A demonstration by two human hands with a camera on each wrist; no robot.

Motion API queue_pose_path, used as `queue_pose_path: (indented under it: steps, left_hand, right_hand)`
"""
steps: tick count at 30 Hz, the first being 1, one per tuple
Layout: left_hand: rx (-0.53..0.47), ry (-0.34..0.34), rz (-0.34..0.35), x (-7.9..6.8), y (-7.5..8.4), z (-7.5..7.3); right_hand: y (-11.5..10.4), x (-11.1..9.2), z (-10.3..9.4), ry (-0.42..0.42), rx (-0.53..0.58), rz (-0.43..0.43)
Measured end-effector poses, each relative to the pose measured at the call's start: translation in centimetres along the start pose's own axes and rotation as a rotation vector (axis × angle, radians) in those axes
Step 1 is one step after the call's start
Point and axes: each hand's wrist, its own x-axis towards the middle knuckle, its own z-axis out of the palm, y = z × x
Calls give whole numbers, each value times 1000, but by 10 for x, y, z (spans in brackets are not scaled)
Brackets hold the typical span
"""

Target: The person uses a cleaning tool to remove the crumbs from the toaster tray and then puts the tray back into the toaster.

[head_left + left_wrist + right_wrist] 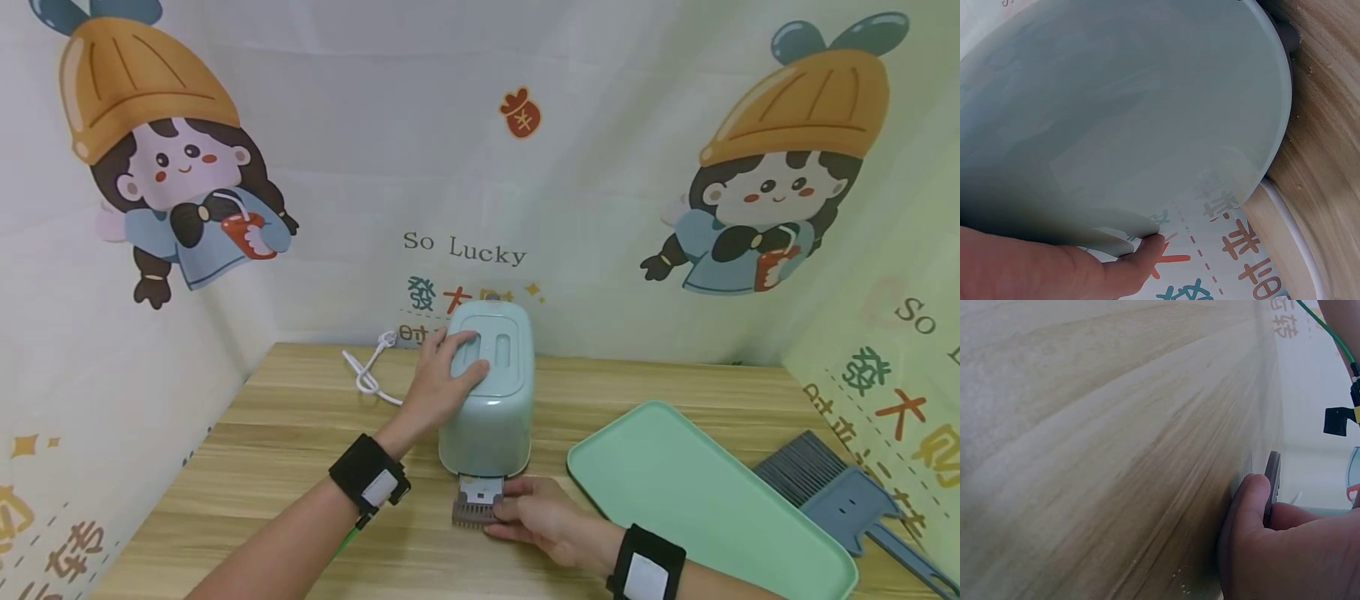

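Observation:
A pale green toaster (487, 433) stands upright near the back of the table, two long slots in its top. My left hand (441, 379) rests on the top's left edge, thumb and index finger spread near the left slot. Other fingers lie against the toaster's side (1147, 125) in the left wrist view. Low at the toaster's near end, a metal crumb tray (478, 492) with a grey-brown toothed handle sticks partly out. My right hand (551, 521) pinches the handle's right side between thumb and fingers. The handle's edge (1273, 469) shows beyond the fingertips in the right wrist view.
To the right lies a flat green tray (697, 492). A blue brush (847, 500) with long dark bristles overlaps its far right edge. A white power cord (365, 379) coils left of the toaster. Small crumbs (1180, 575) dot the table. Printed cloth (600, 208) hangs behind.

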Motion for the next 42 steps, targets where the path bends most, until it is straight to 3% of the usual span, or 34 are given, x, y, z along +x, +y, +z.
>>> queue_pose_path:
  steps: [42]
  left_hand:
    - [8, 3, 10, 1, -3, 2]
  right_hand:
    - [18, -21, 2, -34, -27, 9]
